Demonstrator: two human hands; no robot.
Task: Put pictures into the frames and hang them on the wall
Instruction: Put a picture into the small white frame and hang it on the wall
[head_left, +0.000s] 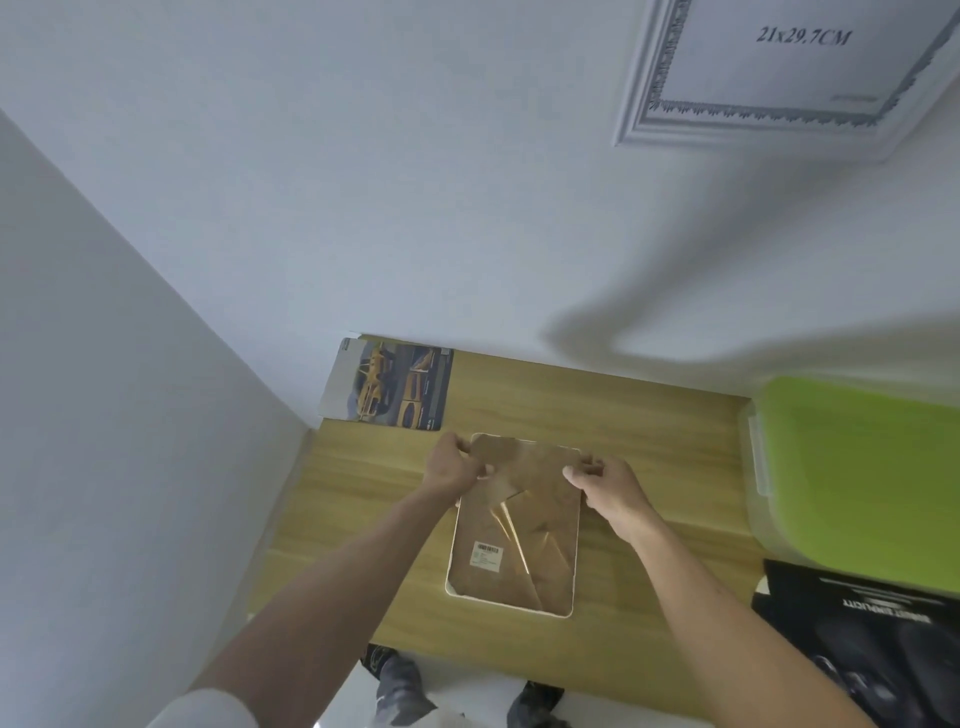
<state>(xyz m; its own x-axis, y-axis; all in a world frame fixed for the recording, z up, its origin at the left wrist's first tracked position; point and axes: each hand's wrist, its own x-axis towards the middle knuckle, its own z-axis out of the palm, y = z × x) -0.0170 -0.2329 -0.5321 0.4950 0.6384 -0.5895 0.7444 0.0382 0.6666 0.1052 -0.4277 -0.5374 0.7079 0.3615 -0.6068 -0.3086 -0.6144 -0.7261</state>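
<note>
Here, a person stands at a wooden table (649, 431) and works on a small frame (511, 540) that lies face down in the middle. Both hands are at the 12 o'clock end of the frame. The left hand (454, 465) pinches one top corner of the brown back board (524, 457), and the right hand (610, 491) pinches the other top corner. The board looks lifted a little at that end.

I think this step is opening the back so a picture can go in. The car picture (392, 387) waits flat on the table at 11 o'clock from the frame, near the wall. A white frame (779, 73) already hangs on the wall at 1 o'clock.

Next, the board must come off gently. It could bend if pulled too hard. Then the car picture can slide in.
</note>
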